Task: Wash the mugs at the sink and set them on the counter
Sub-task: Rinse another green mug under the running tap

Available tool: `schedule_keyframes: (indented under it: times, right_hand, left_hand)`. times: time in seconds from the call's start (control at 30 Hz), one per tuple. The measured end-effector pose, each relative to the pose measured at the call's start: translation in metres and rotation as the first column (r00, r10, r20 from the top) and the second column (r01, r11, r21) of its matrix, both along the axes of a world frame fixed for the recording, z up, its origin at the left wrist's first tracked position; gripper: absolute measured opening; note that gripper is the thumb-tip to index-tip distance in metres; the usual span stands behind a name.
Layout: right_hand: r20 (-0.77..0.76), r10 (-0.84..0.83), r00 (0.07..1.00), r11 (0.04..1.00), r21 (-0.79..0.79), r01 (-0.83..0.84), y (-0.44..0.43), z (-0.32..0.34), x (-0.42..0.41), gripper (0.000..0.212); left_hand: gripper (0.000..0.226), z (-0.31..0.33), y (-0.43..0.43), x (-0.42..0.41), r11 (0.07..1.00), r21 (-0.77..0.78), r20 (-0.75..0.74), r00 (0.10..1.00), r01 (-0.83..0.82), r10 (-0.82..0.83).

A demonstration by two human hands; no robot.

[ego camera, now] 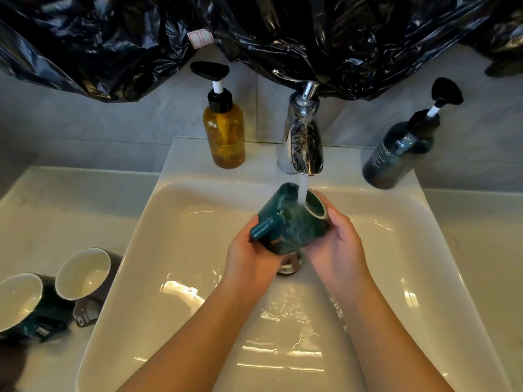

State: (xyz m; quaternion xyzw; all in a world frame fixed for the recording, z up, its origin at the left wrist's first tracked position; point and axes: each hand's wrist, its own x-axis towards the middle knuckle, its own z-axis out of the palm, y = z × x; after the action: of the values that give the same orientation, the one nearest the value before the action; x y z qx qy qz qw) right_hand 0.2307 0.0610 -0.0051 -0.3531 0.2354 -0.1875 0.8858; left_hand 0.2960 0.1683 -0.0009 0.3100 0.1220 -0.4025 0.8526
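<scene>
A dark green mug (294, 224) with the word "Hello" on it lies tilted on its side over the white sink (175, 250), under running water from the chrome faucet (304, 140). My left hand (250, 257) grips its base end by the handle. Around the rim end curls my right hand (338, 244). Two more mugs stand upright on the counter at the left: a dark green mug (21, 302) and a dark brown mug (83, 274), both white inside.
An amber pump bottle (224, 134) stands behind the sink at the left, and a dark shampoo pump bottle (396, 154) at the right. Black plastic sheeting (254, 32) hangs above. The drain (288, 264) sits under the mug. Pale counter (481, 250) extends right.
</scene>
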Motion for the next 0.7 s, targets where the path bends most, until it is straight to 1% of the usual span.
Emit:
schedule_keyframes:
  times: [0.07,0.1,0.13,0.17,0.2,0.23,0.27,0.3,0.33,0.37,0.4,0.43,0.47,0.5,0.53,0.57,0.6,0.63,0.7]
  right_hand:
    - [-0.064,0.001,0.998,1.0,0.011,0.0,0.001,0.003,0.001,0.048]
    - [-0.105,0.007,0.994,1.0,0.017,-0.005,0.002,0.005,0.001,0.049]
    - [-0.146,0.008,0.989,1.0,0.018,-0.006,0.002,0.006,0.001,0.05]
    - [-0.18,0.008,0.984,1.0,0.018,-0.005,0.001,0.006,-0.001,0.05]
    - [-0.202,0.023,0.979,1.0,0.02,-0.019,0.0,0.004,-0.002,0.051]
    - [-0.219,0.049,0.974,0.999,0.026,-0.045,-0.001,0.004,-0.003,0.054]
    - [-0.235,0.074,0.969,0.997,0.031,-0.068,-0.002,0.002,-0.003,0.056]
    - [-0.251,0.091,0.964,0.996,0.037,-0.085,-0.001,0.003,-0.004,0.057]
    - [-0.255,0.102,0.961,0.995,0.046,-0.093,-0.001,0.003,-0.004,0.055]
    - [-0.249,0.102,0.963,0.994,0.059,-0.09,0.0,0.005,-0.004,0.052]
    - [-0.238,0.095,0.967,0.994,0.077,-0.078,0.0,0.005,-0.005,0.049]
    - [-0.24,0.08,0.967,0.994,0.098,-0.058,0.0,0.007,-0.005,0.048]
    - [-0.249,0.071,0.966,0.991,0.125,-0.041,0.0,0.006,-0.005,0.049]
    - [-0.262,0.073,0.962,0.985,0.168,-0.029,0.002,0.006,-0.004,0.051]
    - [-0.279,0.085,0.957,0.977,0.214,-0.024,0.002,0.003,-0.003,0.054]
    - [-0.289,0.1,0.952,0.965,0.26,-0.022,0.004,0.004,-0.003,0.056]
    - [-0.3,0.104,0.948,0.953,0.301,-0.009,0.004,0.004,-0.001,0.057]
    - [-0.312,0.115,0.943,0.94,0.342,-0.001,0.004,0.006,-0.001,0.058]
    - [-0.326,0.17,0.93,0.923,0.383,-0.035,0.003,0.007,-0.001,0.059]
  left_hand:
    - [0.034,0.003,0.001,-0.004,0.997,0.076,0.146,0.989,0.017,-0.028]
    - [0.033,0.005,0.002,-0.006,0.989,0.147,0.248,0.968,0.008,-0.044]
    - [0.032,0.007,0.003,-0.008,0.971,0.237,0.371,0.926,-0.016,-0.075]
    - [0.03,0.008,0.004,-0.01,0.938,0.341,0.504,0.855,-0.067,-0.122]
    - [0.028,0.008,0.006,-0.013,0.896,0.425,0.623,0.76,-0.132,-0.183]
    - [0.029,0.008,0.007,-0.017,0.859,0.473,0.721,0.645,-0.194,-0.252]
    - [0.032,0.006,0.008,-0.02,0.825,0.507,0.792,0.513,-0.25,-0.331]
    - [0.035,0.003,0.009,-0.023,0.78,0.537,0.831,0.362,-0.321,-0.422]
    - [0.036,-0.001,0.009,-0.024,0.729,0.547,0.835,0.207,-0.411,-0.51]
    - [0.035,-0.005,0.009,-0.024,0.694,0.533,0.816,0.078,-0.483,-0.573]
    - [0.033,-0.006,0.008,-0.023,0.679,0.516,0.796,0.0,-0.522,-0.606]
    - [0.031,-0.005,0.007,-0.022,0.677,0.501,0.788,-0.04,-0.539,-0.615]
    - [0.028,-0.003,0.007,-0.02,0.695,0.474,0.801,-0.062,-0.541,-0.595]
    - [0.023,-0.001,0.007,-0.018,0.733,0.429,0.84,-0.066,-0.527,-0.539]
    - [0.019,0.0,0.008,-0.014,0.777,0.371,0.887,-0.054,-0.509,-0.459]
    - [0.022,0.002,0.01,-0.01,0.804,0.328,0.92,-0.024,-0.496,-0.391]
    - [0.034,0.003,0.013,-0.005,0.819,0.327,0.934,0.026,-0.471,-0.357]
    - [0.05,0.004,0.018,0.001,0.833,0.37,0.926,0.095,-0.411,-0.365]
    - [0.082,0.005,0.024,0.011,0.845,0.509,0.85,0.248,-0.164,-0.464]
